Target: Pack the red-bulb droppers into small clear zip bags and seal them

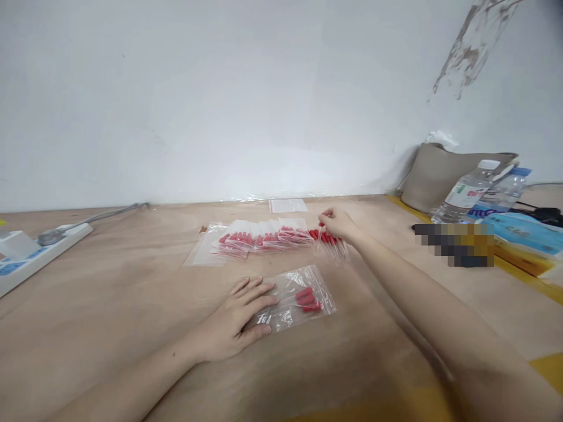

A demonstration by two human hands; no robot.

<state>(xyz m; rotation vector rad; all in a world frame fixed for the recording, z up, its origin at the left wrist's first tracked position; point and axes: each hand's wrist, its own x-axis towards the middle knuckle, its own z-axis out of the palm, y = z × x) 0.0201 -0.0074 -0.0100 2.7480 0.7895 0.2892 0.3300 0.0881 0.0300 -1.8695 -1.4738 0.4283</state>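
My left hand [240,316] lies flat with its fingers spread, pressing the left end of a clear zip bag [285,310] on the table. Inside that bag are a few small red tube-shaped pieces [309,300]. Farther off, the fingers of my right hand [338,224] are pinched together, and a bit of red shows at the fingertips; what exactly they grip is too small to tell. Just below the right hand lies an overlapping group of bagged red pieces [326,237]. To its left runs a row of small clear bags [264,237] holding similar red pieces.
A flat bag [288,206] lies near the wall. At left is a white power strip [57,243] with a cable. On the right stand a grey-brown bag [433,176], plastic bottles [466,196], a blue package [523,231] and a blurred-out object [457,243].
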